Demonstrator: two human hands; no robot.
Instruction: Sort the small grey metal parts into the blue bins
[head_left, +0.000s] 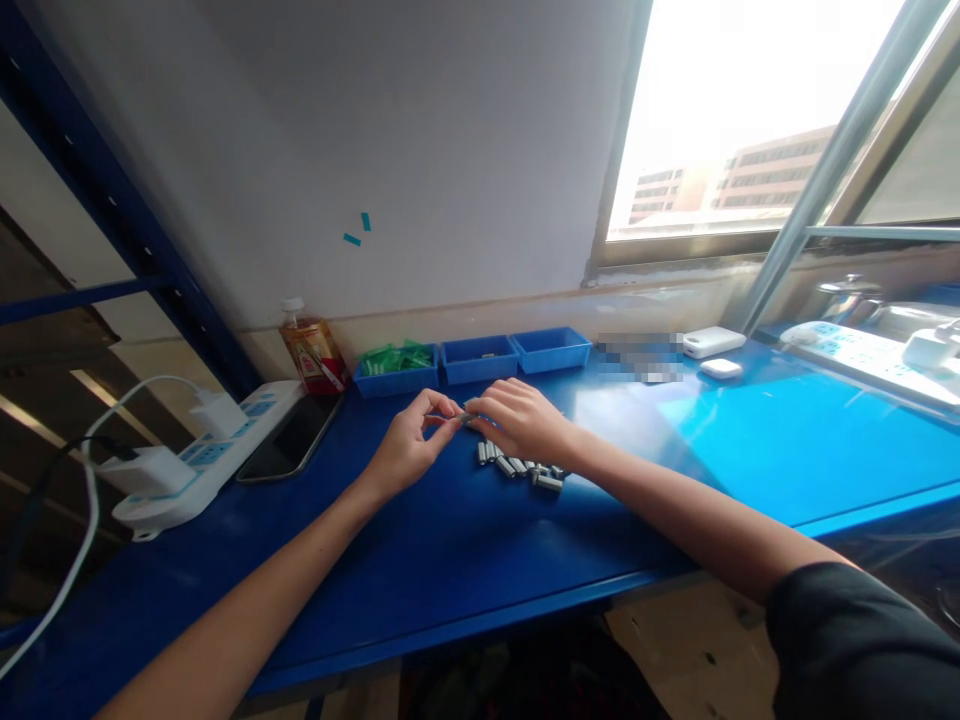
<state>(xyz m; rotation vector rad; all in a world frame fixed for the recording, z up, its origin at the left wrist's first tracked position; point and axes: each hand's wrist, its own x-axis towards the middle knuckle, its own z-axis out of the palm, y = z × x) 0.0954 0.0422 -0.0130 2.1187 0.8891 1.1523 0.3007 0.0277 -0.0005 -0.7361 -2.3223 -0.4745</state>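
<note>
The person is holding both hands close together over the blue table [450, 560]. The left hand [409, 445] is pinching its thumb and first finger shut on a small gray piece [466, 418]. The right hand [525, 422] is curling its fingers down onto the other end of the same piece. Its fingertips are hiding under the hand, so nobody can tell if they are squeezing the piece or only touching it. The small gray piece is sitting right between the two hands, just above the table top.

A little nearer to the person than the grip, and a bit to its right, a pile of gray pieces [521, 466] is lying on the table (short round ones, all much alike). Part of the pile is hiding under the right hand.

Behind the grip, three blue trays are standing in a row by the wall. The left tray [396, 383] is holding green bits [394, 357]. The middle tray [478, 372] is sitting almost straight behind the grip, and the right tray [551, 360] is sitting next to it.

To the left of the grip, a dark phone [292, 440] is lying flat. Past it, a white power strip [202, 455] is lying with plugs in it. A bottle [311, 350] is standing behind the phone. Far to the right of the grip, two small white boxes [712, 342] are resting on the table.
</note>
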